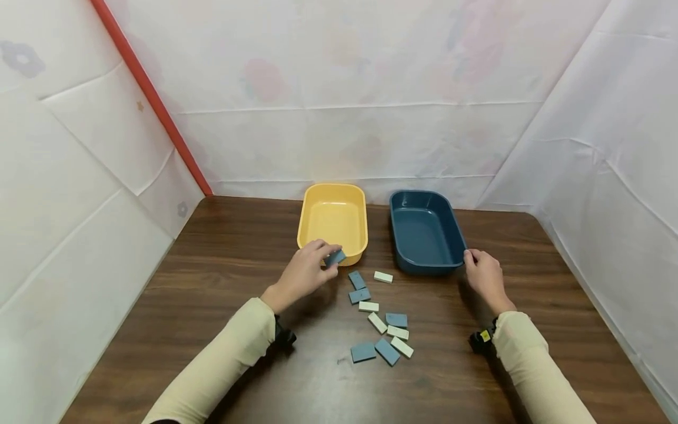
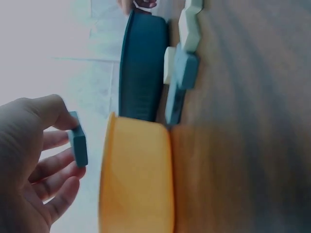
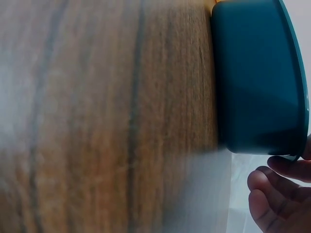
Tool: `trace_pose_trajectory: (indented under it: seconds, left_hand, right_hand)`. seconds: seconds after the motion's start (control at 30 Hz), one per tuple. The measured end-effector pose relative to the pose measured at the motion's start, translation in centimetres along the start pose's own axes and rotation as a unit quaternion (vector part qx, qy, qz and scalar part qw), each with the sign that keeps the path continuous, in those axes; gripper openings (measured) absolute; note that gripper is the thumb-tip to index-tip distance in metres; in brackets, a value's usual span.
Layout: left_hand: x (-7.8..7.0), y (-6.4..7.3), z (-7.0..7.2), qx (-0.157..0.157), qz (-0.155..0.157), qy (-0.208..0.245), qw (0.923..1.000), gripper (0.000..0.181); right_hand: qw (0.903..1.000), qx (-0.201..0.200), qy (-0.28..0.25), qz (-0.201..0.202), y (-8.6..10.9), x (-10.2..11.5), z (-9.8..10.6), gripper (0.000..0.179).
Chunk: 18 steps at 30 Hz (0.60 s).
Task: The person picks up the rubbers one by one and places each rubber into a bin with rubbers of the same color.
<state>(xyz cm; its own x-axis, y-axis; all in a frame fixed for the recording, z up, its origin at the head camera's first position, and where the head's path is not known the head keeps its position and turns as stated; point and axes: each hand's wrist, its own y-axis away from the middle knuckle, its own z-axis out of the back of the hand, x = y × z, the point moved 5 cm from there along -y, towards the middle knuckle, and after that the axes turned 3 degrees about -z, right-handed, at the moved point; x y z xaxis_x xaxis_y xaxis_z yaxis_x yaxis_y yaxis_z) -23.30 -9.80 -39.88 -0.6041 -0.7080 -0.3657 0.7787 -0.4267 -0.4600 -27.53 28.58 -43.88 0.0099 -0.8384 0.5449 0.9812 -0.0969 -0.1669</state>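
My left hand [image 1: 303,275] pinches a blue-grey rectangular block [image 1: 335,258] between thumb and fingers, held up over the near edge of the yellow bin [image 1: 332,227]. In the left wrist view the block [image 2: 77,141] stands out from the fingertips, above the level of the bin's rim. My right hand [image 1: 484,280] grips the near right corner of the dark blue bin [image 1: 426,268], thumb and forefinger at its rim. The right wrist view shows the fingers [image 3: 286,170] at that corner, the other fingers loosely bent below the rim.
Several blue-grey blocks [image 1: 363,352] and several pale cream blocks [image 1: 377,323] lie scattered on the dark wooden table [image 1: 212,294] in front of the bins. White patterned sheets [image 1: 339,141] hang behind and at both sides. A red strip [image 1: 153,97] runs down the left back corner.
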Motion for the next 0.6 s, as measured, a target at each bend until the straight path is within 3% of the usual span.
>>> trace_pose_trajectory:
  seconds: [0.2, 0.4, 0.6]
  left_hand:
    - [1.4, -1.4, 1.3, -0.022, 0.041, 0.002, 0.9989, 0.037]
    - [3.0, -2.5, 1.4, 0.005, 0.095, 0.008, 0.9955, 0.039]
    - [4.3, -3.4, 0.8, 0.045, 0.122, 0.004, 0.9916, 0.039]
  right_hand:
    - [1.0, 0.002, 0.003, -0.001, -0.1, -0.3, -0.1, 0.047]
    - [1.0, 0.003, 0.005, -0.002, 0.0, -0.4, 0.0, 0.047]
    - [1.0, 0.008, 0.004, -0.003, 0.2, -0.4, 0.1, 0.049]
